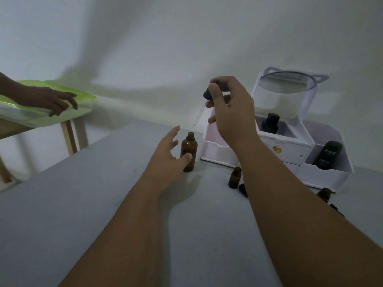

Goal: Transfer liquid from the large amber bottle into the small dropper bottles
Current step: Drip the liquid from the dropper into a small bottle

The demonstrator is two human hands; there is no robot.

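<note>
Right hand (230,104) pinches dropper (206,95) bulb, frame centre; left hand (167,156) fingers spread, thumb at large amber bottle (188,150). Best steady bottle first, lower pipette straight into neck.

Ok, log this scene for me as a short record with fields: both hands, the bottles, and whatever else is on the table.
right hand: pinches the dropper above the table, pipette pointing down
left hand: open, thumb at the large amber bottle
large amber bottle: upright, uncapped, on the table
left small bottle: upright, looks uncapped
right small bottle: partly hidden by the right forearm
organizer: white, behind the bottles, holds dark containers
</note>
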